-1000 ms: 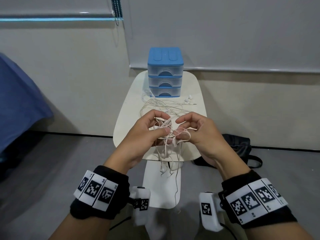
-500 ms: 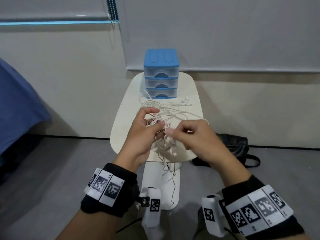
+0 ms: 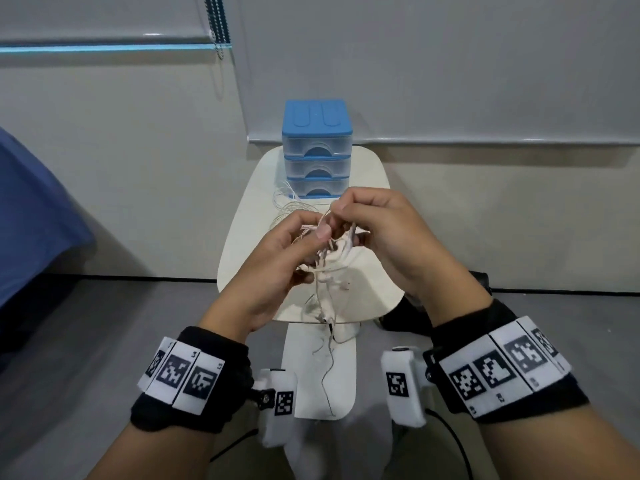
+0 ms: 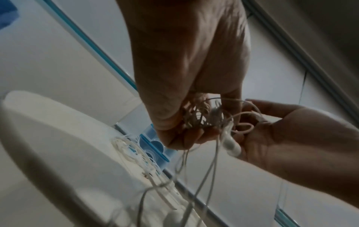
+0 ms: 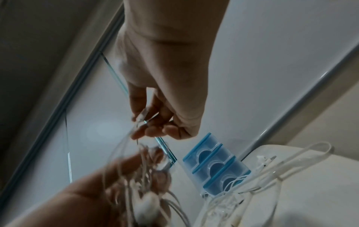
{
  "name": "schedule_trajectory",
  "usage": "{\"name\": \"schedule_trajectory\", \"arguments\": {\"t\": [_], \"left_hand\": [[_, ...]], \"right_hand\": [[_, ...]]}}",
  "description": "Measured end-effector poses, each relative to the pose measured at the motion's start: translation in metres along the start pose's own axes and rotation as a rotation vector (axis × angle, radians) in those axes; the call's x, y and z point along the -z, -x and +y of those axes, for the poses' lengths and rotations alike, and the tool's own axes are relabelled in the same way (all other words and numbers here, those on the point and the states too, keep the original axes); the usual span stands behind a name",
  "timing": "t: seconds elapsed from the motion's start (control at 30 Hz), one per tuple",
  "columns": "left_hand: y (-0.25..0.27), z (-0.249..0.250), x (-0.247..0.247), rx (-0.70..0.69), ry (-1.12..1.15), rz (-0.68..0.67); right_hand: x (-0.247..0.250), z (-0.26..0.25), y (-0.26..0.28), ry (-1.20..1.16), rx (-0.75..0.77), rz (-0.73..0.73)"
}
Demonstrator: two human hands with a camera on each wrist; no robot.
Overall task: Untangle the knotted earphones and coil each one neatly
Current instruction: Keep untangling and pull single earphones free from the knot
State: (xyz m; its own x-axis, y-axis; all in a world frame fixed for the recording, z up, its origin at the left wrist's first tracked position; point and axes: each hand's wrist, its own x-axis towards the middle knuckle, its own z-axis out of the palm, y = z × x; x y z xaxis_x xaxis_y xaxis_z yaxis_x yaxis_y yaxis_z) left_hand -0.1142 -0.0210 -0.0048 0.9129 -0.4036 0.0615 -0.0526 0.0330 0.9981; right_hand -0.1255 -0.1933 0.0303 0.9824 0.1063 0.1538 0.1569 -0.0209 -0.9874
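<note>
A tangle of white earphone cables [image 3: 334, 252] hangs in the air between my two hands, above the small cream table [image 3: 249, 216]. My left hand [image 3: 313, 237] grips the knotted bunch [image 4: 198, 119] with curled fingers and thumb. My right hand [image 3: 337, 211] pinches one strand [image 5: 141, 121] just above and right of the left thumb. An earbud [image 4: 231, 145] dangles below the knot. Loose ends [image 3: 327, 327] trail down past the table's front edge. More of the same cable [image 3: 287, 204] lies on the table by the drawers.
A blue three-drawer plastic unit [image 3: 317, 147] stands at the back of the table against the wall. A black bag [image 3: 481, 282] lies on the floor to the right. Blue fabric [image 3: 34, 220] fills the left side.
Both hands have carried the tangle up and further over the table. My right hand has shifted from beside the left hand to above it, pulling a strand upward.
</note>
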Motion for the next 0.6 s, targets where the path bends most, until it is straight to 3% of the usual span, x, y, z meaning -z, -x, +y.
{"name": "schedule_trajectory", "arguments": {"t": [0.13,0.27,0.33,0.47,0.6], "left_hand": [[0.000,-0.004,0.004,-0.011,-0.191,-0.035],[0.006,-0.007,0.006,0.054,-0.183,-0.051],[0.005,-0.007,0.007,0.070,-0.171,0.007],[0.002,-0.007,0.011,0.055,-0.142,0.147],[-0.004,-0.013,0.009,-0.004,-0.213,0.340]], "right_hand": [[0.005,-0.014,0.002,-0.305,0.136,0.051],[0.008,-0.024,0.008,-0.732,0.260,-0.055],[0.008,-0.024,0.010,-0.749,0.276,-0.077],[0.013,-0.020,0.013,-0.663,0.288,0.039],[0.017,-0.018,0.013,-0.927,0.254,0.108]]}}
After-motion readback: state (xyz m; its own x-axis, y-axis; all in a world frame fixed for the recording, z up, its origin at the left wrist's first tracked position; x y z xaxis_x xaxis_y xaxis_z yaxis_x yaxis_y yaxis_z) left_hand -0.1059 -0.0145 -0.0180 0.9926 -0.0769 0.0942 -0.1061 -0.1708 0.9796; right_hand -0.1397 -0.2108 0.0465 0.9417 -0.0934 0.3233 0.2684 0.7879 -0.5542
